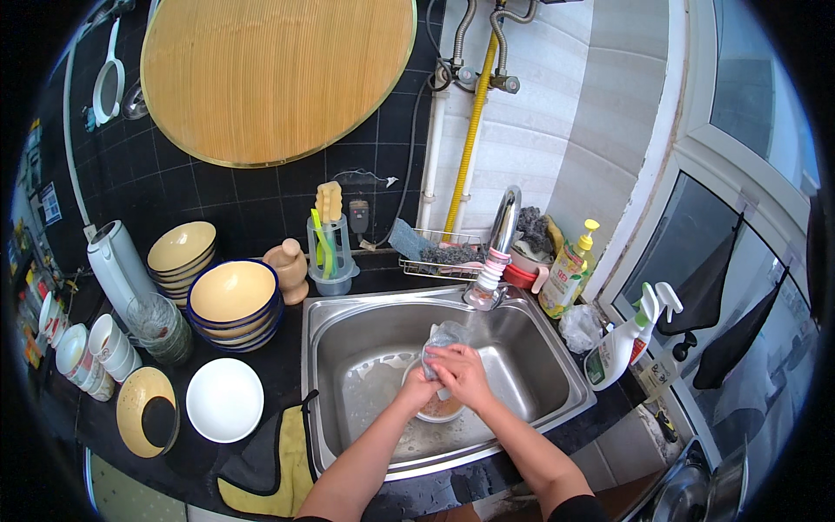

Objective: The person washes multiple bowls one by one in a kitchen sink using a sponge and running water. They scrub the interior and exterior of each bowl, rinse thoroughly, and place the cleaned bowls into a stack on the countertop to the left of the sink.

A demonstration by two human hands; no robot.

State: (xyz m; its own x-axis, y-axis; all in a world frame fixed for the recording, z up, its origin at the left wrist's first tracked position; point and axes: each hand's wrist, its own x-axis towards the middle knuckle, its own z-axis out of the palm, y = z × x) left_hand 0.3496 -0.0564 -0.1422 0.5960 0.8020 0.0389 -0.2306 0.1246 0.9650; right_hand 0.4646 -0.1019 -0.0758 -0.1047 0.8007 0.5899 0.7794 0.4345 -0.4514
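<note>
Over the sink (348, 444), my left hand (417, 390) and my right hand (463, 374) meet, both closed around a translucent, greyish-clear thing (449, 332). It looks like a crumpled plastic bag, though my fingers cover much of it. Right under my hands, a white bowl (428, 418) stands on the sink floor with something pale orange-pink in it; my hands and wrists hide part of the bowl. The chrome faucet (505, 217) rises behind my hands, its white and pink nozzle above the sink's back edge.
Stacked cream bowls (233, 294), a white bowl (224, 400) and a yellow-black cloth (294, 452) lie left of the sink. A wire rack (444, 265) stands behind. Right are a soap bottle (565, 274), a crumpled clear bag (581, 328) and spray bottles (619, 348).
</note>
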